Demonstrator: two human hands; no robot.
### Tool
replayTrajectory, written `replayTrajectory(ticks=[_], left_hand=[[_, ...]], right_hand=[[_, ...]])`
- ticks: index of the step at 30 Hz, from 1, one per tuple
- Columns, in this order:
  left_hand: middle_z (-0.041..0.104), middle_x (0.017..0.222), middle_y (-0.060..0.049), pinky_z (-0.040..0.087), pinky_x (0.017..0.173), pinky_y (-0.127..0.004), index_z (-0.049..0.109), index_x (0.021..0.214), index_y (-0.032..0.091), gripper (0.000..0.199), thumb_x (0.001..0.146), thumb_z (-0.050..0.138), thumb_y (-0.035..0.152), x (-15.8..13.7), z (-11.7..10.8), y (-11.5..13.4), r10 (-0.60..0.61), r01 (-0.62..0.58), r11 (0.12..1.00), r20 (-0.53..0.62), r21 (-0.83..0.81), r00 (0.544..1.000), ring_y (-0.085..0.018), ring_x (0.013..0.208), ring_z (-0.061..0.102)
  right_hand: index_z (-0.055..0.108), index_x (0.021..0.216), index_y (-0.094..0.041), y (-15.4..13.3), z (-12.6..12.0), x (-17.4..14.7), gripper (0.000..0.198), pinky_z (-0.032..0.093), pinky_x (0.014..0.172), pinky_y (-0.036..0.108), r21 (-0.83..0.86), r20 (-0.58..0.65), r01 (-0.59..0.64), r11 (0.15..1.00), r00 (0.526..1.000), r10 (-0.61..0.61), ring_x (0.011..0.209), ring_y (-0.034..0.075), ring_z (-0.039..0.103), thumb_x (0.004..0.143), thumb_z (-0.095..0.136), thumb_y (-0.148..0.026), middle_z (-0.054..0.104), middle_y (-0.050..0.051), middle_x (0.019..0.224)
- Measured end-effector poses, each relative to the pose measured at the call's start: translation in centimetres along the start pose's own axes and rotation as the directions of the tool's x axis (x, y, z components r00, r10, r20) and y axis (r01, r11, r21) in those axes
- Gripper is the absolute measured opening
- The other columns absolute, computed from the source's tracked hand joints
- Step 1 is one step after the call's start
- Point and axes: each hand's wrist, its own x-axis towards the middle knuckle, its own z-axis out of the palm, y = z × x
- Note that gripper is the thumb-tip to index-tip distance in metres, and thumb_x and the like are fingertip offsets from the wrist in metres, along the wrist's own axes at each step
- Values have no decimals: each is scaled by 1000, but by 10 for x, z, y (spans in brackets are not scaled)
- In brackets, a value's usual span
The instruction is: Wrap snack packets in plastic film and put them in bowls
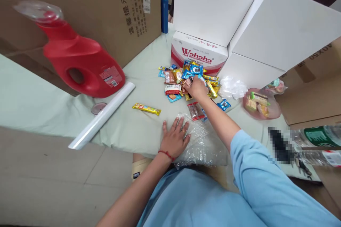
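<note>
My left hand (174,138) lies flat with fingers spread on the front of the cloth-covered table, partly on a clear plastic bag (204,145). My right hand (197,89) reaches into a heap of small wrapped snacks. Its fingers are closed on a brownish snack packet (188,82), mostly hidden by the hand. Around it lie blue packets (196,69), a red-and-white packet (172,89) and yellow packets (212,89). Under my right forearm is a red-brown packet (195,110), with a blue packet (223,104) to the right. One yellow stick packet (146,109) lies apart at left.
Behind the heap stands a Wahaba-style white-and-red carton (198,52). At left are a red detergent jug (82,60), a white roll (102,115) and a large cardboard box (106,14). To the right are crumpled white plastic (232,87), a pink dish (275,111) with snacks, and bottles (319,136).
</note>
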Motion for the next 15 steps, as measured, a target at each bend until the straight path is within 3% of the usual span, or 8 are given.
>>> replayTrajectory(ticks=[2,4,7,10,12,15], left_hand=[[35,168,-6,6,123,-75,43,156,31,56,105,32,53,0,-1,0,-4,4,1000,2,-2,1000,-30,156,28],[35,168,-5,6,123,-74,43,156,32,57,104,33,54,0,-1,1,-8,8,1000,-5,-15,1000,-30,156,28],[35,168,-5,3,124,-72,43,156,33,56,104,33,54,-1,0,0,-12,11,999,-19,-43,1000,-29,156,28],[34,168,-6,0,124,-71,44,155,32,56,104,34,53,-1,-1,0,-11,9,998,-22,-69,1000,-29,156,28],[35,168,-6,-1,124,-72,44,156,31,56,104,36,52,-1,-1,0,-11,9,996,-20,-83,1000,-30,156,28],[33,169,-6,-3,124,-73,42,157,31,56,104,36,50,-1,-1,0,-12,10,995,-19,-98,1000,-30,157,26]], right_hand=[[50,132,-12,-12,7,7,60,51,94,46,-13,71,-37,999,997,38,119,37,62,88,72,-46,66,22,127],[50,131,-13,-9,7,7,56,52,92,46,-7,61,-29,1000,998,29,114,37,65,87,71,-42,68,21,123],[53,125,-16,15,-8,-7,47,51,91,45,31,-55,63,998,997,-61,109,35,66,86,70,-36,70,18,120],[53,122,-18,51,-36,-43,50,52,88,43,163,-67,187,969,982,-178,102,32,67,78,73,-31,71,13,115],[53,122,-20,73,-53,-78,51,52,86,39,290,22,280,915,954,-299,98,28,66,76,73,-31,70,9,114],[56,119,-23,93,-63,-133,49,51,83,34,361,309,368,857,820,-482,95,24,65,74,75,-28,69,4,109]])
